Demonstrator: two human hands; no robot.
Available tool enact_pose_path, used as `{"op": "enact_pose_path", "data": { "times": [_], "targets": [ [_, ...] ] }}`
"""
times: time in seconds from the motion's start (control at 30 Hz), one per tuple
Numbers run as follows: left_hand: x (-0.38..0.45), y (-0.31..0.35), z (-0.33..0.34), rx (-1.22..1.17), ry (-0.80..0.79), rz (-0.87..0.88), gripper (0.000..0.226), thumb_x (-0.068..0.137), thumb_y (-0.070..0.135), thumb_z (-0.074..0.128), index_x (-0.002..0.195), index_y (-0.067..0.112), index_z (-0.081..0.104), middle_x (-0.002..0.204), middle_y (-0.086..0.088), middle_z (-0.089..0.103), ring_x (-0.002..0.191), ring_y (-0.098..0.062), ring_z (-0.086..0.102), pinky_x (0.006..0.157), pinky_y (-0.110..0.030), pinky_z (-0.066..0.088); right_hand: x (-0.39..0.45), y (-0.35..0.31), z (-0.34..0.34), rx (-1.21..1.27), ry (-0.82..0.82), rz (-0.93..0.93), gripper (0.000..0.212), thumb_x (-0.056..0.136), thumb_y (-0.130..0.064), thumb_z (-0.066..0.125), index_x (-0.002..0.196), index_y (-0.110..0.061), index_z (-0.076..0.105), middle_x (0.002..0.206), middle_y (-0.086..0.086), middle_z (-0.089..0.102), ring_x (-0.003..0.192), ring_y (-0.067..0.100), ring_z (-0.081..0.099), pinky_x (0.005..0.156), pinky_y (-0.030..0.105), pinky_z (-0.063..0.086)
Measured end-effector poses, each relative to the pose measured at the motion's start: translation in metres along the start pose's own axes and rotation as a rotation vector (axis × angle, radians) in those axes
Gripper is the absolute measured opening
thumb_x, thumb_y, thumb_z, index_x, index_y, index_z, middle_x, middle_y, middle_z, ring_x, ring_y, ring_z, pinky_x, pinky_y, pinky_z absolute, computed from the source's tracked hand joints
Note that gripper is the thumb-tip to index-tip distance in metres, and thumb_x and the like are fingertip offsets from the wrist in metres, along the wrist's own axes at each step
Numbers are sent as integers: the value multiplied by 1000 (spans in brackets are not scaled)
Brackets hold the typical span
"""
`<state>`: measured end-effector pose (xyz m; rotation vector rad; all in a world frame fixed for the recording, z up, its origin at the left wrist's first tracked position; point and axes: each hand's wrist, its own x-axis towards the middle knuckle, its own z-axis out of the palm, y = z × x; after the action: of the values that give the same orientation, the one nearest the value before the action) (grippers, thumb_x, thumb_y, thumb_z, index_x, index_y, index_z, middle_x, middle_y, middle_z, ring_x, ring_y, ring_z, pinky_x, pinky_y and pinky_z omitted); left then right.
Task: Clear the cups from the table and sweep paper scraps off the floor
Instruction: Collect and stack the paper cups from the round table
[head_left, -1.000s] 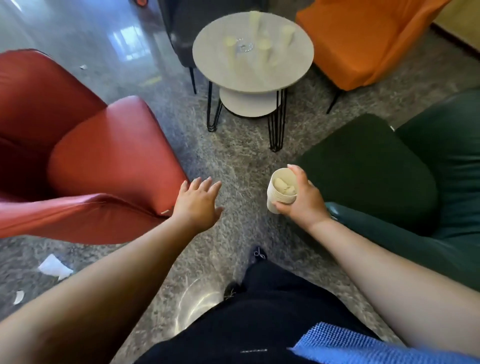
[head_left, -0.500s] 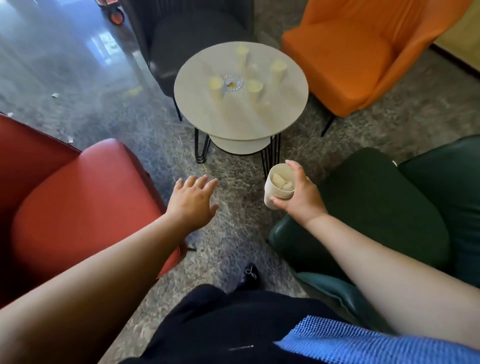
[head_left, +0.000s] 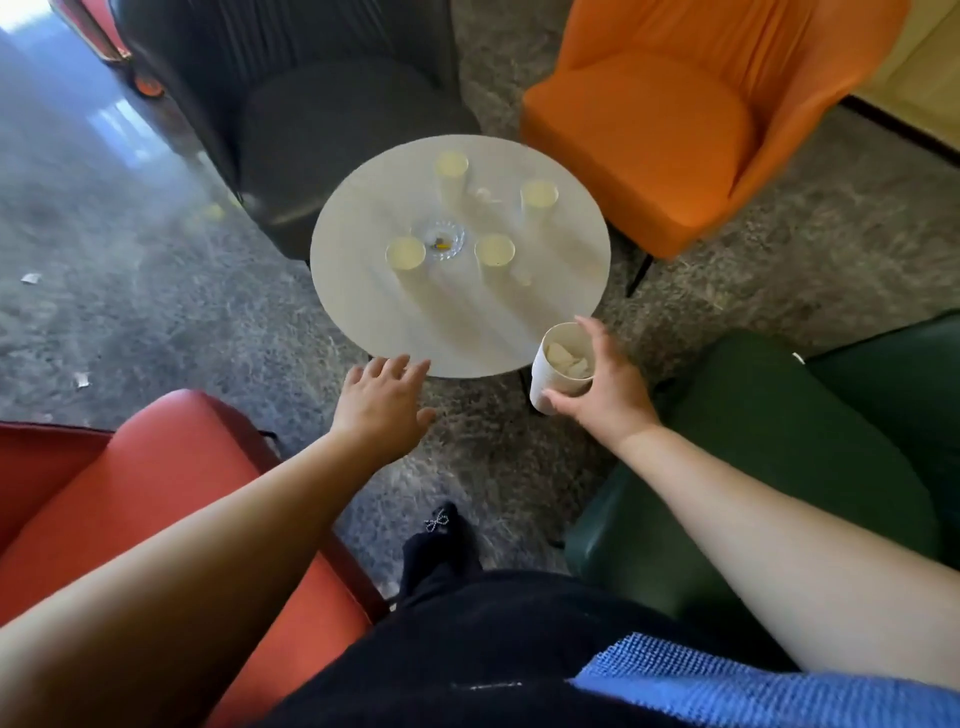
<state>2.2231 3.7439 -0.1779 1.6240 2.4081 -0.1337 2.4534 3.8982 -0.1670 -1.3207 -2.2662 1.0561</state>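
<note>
Here the right hand (head_left: 605, 387) is gripping a scrap-filled paper cup (head_left: 558, 371) beside the round table (head_left: 363, 312), while the left hand (head_left: 382, 405) is hovering spread and empty.

Soft daylight, motion blur, edge distortion

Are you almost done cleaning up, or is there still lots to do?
Still lots. Done: nothing looks finished for sure. In hand: the right hand holds one cup with crumpled paper inside, and the open left hand reaches toward the table. Left: four cups stand on it around a glass dish, the nearest one included, and paper scraps lie on the floor at left.
</note>
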Motion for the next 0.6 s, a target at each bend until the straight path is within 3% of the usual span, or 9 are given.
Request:
{"op": "enact_pose_path", "data": {
  "times": [0.1,0.23,0.47,0.6],
  "targets": [
    [41,-20,-10,0,-9,36,67,93,52,48,151,27,26,155,-3,33,141,-27,30,114,-46,24,28,-8,6,10,24,42,94,64,-25,86,141,-34,32,131,0,53,108,8,47,90,17,35],
    [85,-33,-19,-8,-23,73,66,94,51,49,151,25,26,156,-4,32,141,-28,30,115,-46,24,54,-10,13,18,65,78,94,65,-23,85,141,-33,31,131,1,52,114,13,49,91,17,36],
    [157,-46,-29,-103,-67,23,72,89,43,63,149,23,28,154,-7,32,138,-32,31,113,-46,28,106,2,17,16,99,113,94,64,-22,86,142,-27,34,135,2,50,117,15,49,87,3,28],
    [204,-56,-30,-110,-87,-33,82,84,42,71,150,26,27,156,-5,28,137,-33,30,110,-45,30,148,8,17,4,94,117,94,64,-24,86,142,-26,34,133,5,51,114,12,48,91,13,34]
  ]
}}
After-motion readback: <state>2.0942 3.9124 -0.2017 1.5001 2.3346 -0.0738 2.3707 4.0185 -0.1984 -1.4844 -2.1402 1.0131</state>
